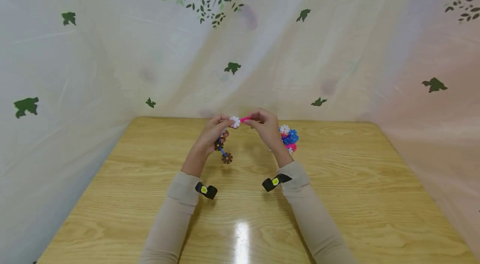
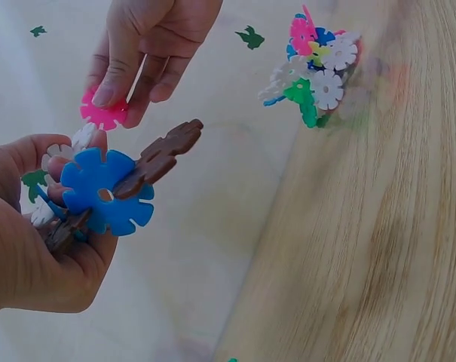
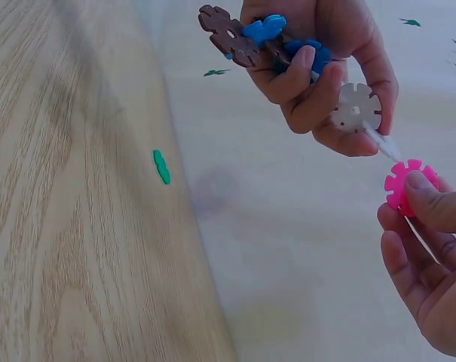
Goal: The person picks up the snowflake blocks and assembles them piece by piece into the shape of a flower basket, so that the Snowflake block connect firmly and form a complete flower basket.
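Observation:
My left hand (image 1: 211,135) grips a chain of notched snowflake discs. In the left wrist view a blue disc (image 2: 87,181) and a brown disc (image 2: 166,154) stick out from it, slotted together. A white disc (image 3: 357,105) sits between that hand's thumb and fingers, with another white disc (image 3: 382,142) seen edge-on slotted into it. My right hand (image 1: 267,128) pinches a pink disc (image 3: 401,185) between thumb and fingers. The pink disc's edge is right at the end of the edge-on white one. Fingers of the left hand hide part of the chain.
A heap of pink, blue, white and green discs (image 2: 327,89) lies on the wooden table (image 1: 337,197), beyond my right wrist. One green piece (image 3: 161,167) lies apart near the table's edge. A pale cloth (image 1: 262,76) with leaf prints hangs behind the table.

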`<control>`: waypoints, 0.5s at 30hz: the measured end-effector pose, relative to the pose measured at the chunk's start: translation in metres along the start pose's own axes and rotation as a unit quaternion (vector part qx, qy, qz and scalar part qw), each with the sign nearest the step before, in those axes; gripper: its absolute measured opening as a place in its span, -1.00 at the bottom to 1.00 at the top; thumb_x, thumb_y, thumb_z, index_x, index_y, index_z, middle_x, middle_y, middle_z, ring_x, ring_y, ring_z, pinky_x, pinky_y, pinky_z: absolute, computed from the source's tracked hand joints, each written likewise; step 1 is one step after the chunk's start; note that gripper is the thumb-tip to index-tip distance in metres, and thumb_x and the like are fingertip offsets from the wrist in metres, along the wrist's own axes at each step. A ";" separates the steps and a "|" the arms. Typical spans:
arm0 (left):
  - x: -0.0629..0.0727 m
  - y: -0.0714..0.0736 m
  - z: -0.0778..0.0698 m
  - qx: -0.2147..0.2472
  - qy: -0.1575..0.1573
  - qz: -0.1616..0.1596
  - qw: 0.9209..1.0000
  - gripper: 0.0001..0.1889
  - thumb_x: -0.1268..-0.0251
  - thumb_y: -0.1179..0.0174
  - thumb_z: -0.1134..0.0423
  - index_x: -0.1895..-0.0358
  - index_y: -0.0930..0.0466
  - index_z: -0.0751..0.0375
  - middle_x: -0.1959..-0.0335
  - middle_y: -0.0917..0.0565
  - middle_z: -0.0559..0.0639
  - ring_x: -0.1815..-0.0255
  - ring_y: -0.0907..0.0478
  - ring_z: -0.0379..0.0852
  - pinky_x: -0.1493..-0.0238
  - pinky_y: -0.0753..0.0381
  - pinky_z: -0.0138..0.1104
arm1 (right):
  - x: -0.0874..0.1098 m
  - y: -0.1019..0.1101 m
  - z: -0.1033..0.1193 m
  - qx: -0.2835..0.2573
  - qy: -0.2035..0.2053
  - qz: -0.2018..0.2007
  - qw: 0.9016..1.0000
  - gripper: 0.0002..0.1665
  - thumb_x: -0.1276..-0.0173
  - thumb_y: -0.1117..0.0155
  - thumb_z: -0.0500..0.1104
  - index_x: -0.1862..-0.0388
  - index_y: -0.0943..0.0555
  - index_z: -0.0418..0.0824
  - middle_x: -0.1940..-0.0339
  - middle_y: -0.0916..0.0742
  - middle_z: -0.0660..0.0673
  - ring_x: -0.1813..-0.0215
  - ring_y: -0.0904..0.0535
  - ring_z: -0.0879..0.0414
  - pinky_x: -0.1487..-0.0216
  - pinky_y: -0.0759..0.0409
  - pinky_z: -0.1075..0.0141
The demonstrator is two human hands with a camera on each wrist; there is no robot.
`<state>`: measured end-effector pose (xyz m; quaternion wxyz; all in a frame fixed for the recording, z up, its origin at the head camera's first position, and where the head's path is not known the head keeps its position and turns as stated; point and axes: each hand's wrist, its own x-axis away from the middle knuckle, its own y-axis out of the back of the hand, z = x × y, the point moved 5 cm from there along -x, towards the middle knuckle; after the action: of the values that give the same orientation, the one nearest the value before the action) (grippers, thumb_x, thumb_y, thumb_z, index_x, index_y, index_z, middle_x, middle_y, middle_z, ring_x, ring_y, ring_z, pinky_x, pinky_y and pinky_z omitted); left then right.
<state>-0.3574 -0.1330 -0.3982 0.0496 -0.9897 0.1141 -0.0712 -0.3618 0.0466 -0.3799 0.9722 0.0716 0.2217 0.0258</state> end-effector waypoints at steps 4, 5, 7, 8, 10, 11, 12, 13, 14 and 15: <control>0.000 0.001 0.000 -0.006 0.002 -0.007 1.000 -0.89 -0.50 -0.18 0.17 0.08 -0.54 0.09 0.27 -0.63 -0.13 0.59 -0.34 -0.31 0.59 -0.33 -0.51 | 0.001 0.000 0.002 0.004 0.006 0.000 1.000 -0.85 -0.35 -0.42 -0.30 0.25 -0.69 -0.42 0.26 -0.75 -0.35 0.32 -0.64 0.24 0.26 -0.64 0.46; 0.000 0.001 0.000 -0.006 0.001 -0.008 1.000 -0.89 -0.50 -0.18 0.17 0.08 -0.54 0.10 0.27 -0.64 -0.12 0.59 -0.34 -0.31 0.59 -0.33 -0.51 | 0.002 0.000 0.002 0.006 0.007 0.000 1.000 -0.86 -0.35 -0.42 -0.30 0.25 -0.69 -0.42 0.26 -0.76 -0.34 0.32 -0.64 0.24 0.26 -0.63 0.46; 0.000 0.001 0.001 0.000 0.000 -0.012 1.000 -0.90 -0.50 -0.18 0.18 0.09 -0.54 0.10 0.29 -0.67 -0.11 0.60 -0.33 -0.31 0.60 -0.32 -0.51 | 0.002 -0.001 0.002 0.010 0.010 0.001 1.000 -0.86 -0.35 -0.41 -0.30 0.25 -0.70 -0.41 0.27 -0.76 -0.32 0.31 -0.65 0.23 0.26 -0.63 0.45; 0.000 0.001 0.001 0.004 -0.001 -0.014 1.000 -0.91 -0.50 -0.17 0.19 0.09 -0.54 0.10 0.30 -0.68 -0.12 0.60 -0.33 -0.31 0.61 -0.31 -0.52 | 0.003 -0.001 0.002 0.011 0.010 0.001 1.000 -0.86 -0.35 -0.42 -0.30 0.25 -0.70 -0.41 0.27 -0.77 -0.31 0.31 -0.65 0.23 0.25 -0.64 0.44; 0.001 0.000 0.000 0.012 -0.004 -0.015 1.000 -0.92 -0.51 -0.16 0.19 0.10 -0.53 0.09 0.33 -0.69 -0.13 0.61 -0.32 -0.32 0.62 -0.30 -0.53 | 0.004 -0.002 0.003 0.014 0.010 -0.001 1.000 -0.86 -0.35 -0.42 -0.30 0.25 -0.70 -0.40 0.28 -0.77 -0.28 0.31 -0.66 0.23 0.25 -0.65 0.43; 0.001 0.000 0.000 0.016 -0.005 -0.015 1.000 -0.93 -0.51 -0.16 0.19 0.11 -0.53 0.09 0.34 -0.68 -0.15 0.62 -0.32 -0.32 0.63 -0.30 -0.53 | 0.004 -0.002 0.003 0.015 0.010 -0.003 1.000 -0.87 -0.35 -0.42 -0.30 0.25 -0.71 -0.40 0.28 -0.77 -0.28 0.31 -0.66 0.23 0.25 -0.65 0.43; 0.002 -0.001 0.000 0.020 -0.005 -0.015 1.000 -0.93 -0.52 -0.15 0.19 0.11 -0.53 0.08 0.35 -0.68 -0.16 0.62 -0.31 -0.33 0.63 -0.29 -0.54 | 0.004 -0.003 0.003 0.015 0.010 -0.005 1.000 -0.87 -0.34 -0.43 -0.31 0.25 -0.71 -0.40 0.28 -0.77 -0.28 0.31 -0.66 0.24 0.25 -0.65 0.42; 0.002 -0.001 0.000 0.023 -0.006 -0.013 1.000 -0.92 -0.52 -0.15 0.18 0.11 -0.52 0.08 0.35 -0.68 -0.17 0.62 -0.31 -0.33 0.64 -0.28 -0.54 | 0.005 -0.003 0.004 0.015 0.010 -0.008 1.000 -0.87 -0.34 -0.43 -0.31 0.25 -0.71 -0.40 0.28 -0.77 -0.27 0.32 -0.66 0.25 0.25 -0.65 0.42; 0.002 -0.002 -0.001 0.024 -0.006 -0.011 1.000 -0.92 -0.53 -0.13 0.17 0.11 -0.52 0.08 0.35 -0.67 -0.17 0.62 -0.31 -0.33 0.64 -0.28 -0.54 | 0.005 -0.003 0.004 0.016 0.010 -0.012 1.000 -0.88 -0.34 -0.43 -0.32 0.26 -0.71 -0.40 0.29 -0.77 -0.28 0.32 -0.66 0.25 0.26 -0.65 0.43; 0.003 -0.002 -0.001 0.026 -0.007 -0.010 1.000 -0.91 -0.54 -0.13 0.17 0.11 -0.51 0.08 0.35 -0.68 -0.17 0.62 -0.31 -0.34 0.65 -0.28 -0.55 | 0.005 -0.003 0.004 0.016 0.011 -0.017 1.000 -0.89 -0.33 -0.43 -0.32 0.25 -0.71 -0.40 0.28 -0.77 -0.29 0.32 -0.66 0.26 0.26 -0.64 0.44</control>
<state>-0.3544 -0.1319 -0.3968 0.0752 -0.9896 0.1023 -0.0672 -0.3556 0.0438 -0.3785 0.9686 0.0829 0.2344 0.0067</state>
